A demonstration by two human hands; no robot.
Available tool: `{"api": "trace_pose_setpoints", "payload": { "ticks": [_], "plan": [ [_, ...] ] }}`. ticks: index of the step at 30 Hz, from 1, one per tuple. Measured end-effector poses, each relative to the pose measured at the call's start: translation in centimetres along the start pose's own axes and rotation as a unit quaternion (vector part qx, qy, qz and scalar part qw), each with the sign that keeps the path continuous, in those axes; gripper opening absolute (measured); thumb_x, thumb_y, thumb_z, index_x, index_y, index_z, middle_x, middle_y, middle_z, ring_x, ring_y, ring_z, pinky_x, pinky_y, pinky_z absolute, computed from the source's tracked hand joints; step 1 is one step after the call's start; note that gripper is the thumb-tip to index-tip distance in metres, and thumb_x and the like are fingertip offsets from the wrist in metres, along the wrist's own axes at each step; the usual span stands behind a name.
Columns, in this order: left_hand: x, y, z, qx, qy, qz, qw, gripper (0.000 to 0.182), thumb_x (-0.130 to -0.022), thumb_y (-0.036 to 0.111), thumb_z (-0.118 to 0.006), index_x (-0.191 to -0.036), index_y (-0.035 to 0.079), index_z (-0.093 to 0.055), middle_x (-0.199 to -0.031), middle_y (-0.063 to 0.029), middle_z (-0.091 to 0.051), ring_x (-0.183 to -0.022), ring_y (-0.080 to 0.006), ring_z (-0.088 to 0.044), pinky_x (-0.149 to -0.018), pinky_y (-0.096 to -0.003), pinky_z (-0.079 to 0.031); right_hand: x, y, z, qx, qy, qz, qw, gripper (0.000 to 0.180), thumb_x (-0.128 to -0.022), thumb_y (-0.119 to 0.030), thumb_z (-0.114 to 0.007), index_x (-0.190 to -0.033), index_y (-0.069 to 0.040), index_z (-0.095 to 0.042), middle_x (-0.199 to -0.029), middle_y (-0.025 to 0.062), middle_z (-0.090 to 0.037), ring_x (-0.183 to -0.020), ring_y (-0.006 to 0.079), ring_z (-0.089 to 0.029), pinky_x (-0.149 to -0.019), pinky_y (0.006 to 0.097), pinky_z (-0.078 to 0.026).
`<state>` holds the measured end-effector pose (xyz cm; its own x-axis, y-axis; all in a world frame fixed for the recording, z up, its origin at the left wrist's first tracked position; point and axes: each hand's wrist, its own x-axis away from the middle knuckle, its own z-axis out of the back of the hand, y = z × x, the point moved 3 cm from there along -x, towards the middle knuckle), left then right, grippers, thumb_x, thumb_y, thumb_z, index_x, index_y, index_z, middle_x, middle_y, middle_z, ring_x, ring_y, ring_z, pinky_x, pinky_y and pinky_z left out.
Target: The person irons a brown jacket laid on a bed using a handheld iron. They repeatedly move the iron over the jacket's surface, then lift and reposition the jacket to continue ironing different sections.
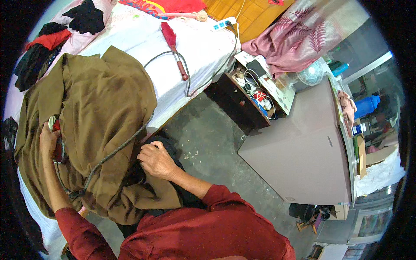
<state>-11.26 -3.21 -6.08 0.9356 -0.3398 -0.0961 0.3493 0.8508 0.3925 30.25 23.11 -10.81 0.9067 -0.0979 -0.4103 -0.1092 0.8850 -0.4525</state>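
A brown cloth garment lies spread over the bed's edge and hangs down in front of me. My left hand is closed around a red and pale green clothes iron, partly hidden by the cloth and my fingers. A dark braided cord runs from it across the garment and over the bed to a white power strip. My right hand rests with curled fingers at the garment's right edge; whether it grips the cloth is hard to tell. A red bed brush lies on the white sheet.
An open drawer full of cables and small items stands beyond the bed's corner. A large grey cabinet with a small fan on it is at the right. Dark and red clothes lie at the upper left.
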Motion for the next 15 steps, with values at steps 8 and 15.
{"api": "trace_pose_setpoints", "payload": {
  "ticks": [8, 15],
  "plan": [
    [2.6, -1.3, -0.5, -0.030, 0.048, -0.057, 0.997, 0.058, -0.086, 0.014, -0.070, -0.139, 0.006, -0.049, -0.117, -0.0275, -0.067, -0.112, -0.0452, -0.063, -0.088, -0.0523, -0.049, 0.0, 0.0, -0.2, 0.006, -0.010, 0.009, 1.000, 0.024, -0.082, -0.013, -0.069, -0.105, -0.006, -0.068, -0.107, 0.0099, -0.061, -0.117, 0.0262, -0.056, -0.107, 0.0467, -0.035],
    [9.3, 3.0, 1.3, 0.033, -0.019, -0.045, 0.998, 0.049, -0.084, 0.008, -0.071, -0.130, 0.004, -0.053, -0.106, -0.0269, -0.070, -0.102, -0.0450, -0.067, -0.080, -0.0488, -0.051, 0.3, 0.2, 0.3, 0.026, -0.021, -0.001, 0.999, 0.024, -0.082, -0.013, -0.069, -0.105, -0.007, -0.067, -0.108, 0.0097, -0.062, -0.118, 0.0264, -0.056, -0.107, 0.0467, -0.034]
  ]
}}
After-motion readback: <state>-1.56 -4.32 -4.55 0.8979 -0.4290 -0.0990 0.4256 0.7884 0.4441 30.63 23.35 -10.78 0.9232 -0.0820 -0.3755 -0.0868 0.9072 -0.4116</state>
